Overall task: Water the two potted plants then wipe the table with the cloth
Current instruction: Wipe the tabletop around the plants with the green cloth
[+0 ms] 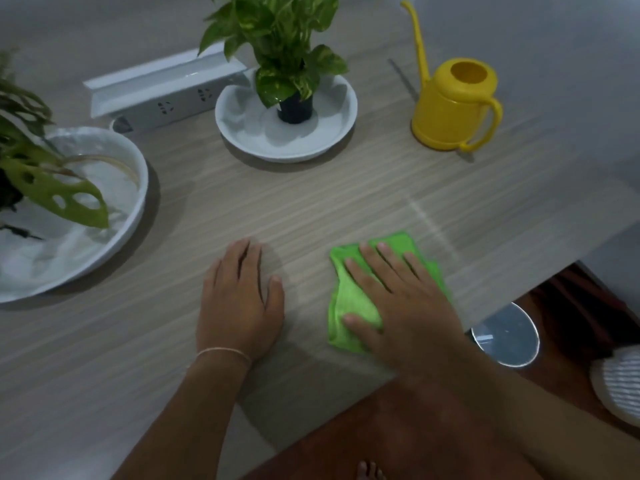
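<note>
A bright green cloth (349,299) lies folded on the wooden table (311,199) near its front right edge. My right hand (405,299) presses flat on it with straight, spread fingers. My left hand (239,299) rests flat on the bare table to the left of the cloth. A small potted plant in a black pot (294,109) stands in a white dish (239,133) at the back centre. A second plant with holed leaves (59,195) sits in a larger white dish (114,237) at the left. A yellow watering can (453,105) stands upright at the back right.
A white power strip box (162,88) lies behind the two dishes. The table's right edge runs diagonally past the cloth. Below it on the reddish floor are a round metal lid (509,334) and a striped slipper (620,386).
</note>
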A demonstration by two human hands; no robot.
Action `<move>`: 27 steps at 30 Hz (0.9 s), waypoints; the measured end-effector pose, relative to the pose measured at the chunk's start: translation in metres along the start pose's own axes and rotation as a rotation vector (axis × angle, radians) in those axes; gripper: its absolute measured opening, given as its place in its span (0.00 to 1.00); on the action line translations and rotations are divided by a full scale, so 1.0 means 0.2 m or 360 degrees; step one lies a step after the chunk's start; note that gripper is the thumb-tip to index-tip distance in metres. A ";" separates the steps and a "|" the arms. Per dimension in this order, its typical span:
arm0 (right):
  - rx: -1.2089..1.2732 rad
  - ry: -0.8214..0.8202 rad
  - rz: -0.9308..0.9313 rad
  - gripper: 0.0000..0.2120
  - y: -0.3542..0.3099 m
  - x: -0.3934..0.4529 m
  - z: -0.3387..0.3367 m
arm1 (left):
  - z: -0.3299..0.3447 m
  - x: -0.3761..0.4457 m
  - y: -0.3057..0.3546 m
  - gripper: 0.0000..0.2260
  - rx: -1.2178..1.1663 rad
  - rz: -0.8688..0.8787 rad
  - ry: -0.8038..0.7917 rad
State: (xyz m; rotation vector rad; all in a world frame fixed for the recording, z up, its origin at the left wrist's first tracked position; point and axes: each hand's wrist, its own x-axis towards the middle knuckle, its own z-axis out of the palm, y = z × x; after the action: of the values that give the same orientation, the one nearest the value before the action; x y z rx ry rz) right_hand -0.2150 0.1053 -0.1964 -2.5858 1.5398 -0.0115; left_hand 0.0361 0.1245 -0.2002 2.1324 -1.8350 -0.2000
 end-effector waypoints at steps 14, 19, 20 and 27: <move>0.0046 -0.0036 0.0276 0.41 -0.12 0.69 -0.03 | 0.00 0.01 -0.01 0.24 0.0019 0.0020 0.0123; 0.0047 0.0027 -0.0128 0.39 -0.18 0.11 0.00 | 0.02 0.02 -0.03 0.22 -0.0033 0.0063 0.0195; 0.0047 0.0014 -0.0129 0.39 -0.12 0.02 0.01 | 0.02 0.02 -0.03 0.22 -0.0044 0.0058 0.0201; -0.0048 0.0072 0.0419 0.42 0.21 0.46 -0.03 | 0.03 0.02 -0.03 0.22 -0.0042 0.0002 0.0140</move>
State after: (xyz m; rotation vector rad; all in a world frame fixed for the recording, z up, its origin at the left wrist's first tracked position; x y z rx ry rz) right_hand -0.2089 0.0042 -0.2005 -2.3983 1.8979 -0.0208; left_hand 0.0410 0.1203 -0.2076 2.0883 -1.7744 -0.1269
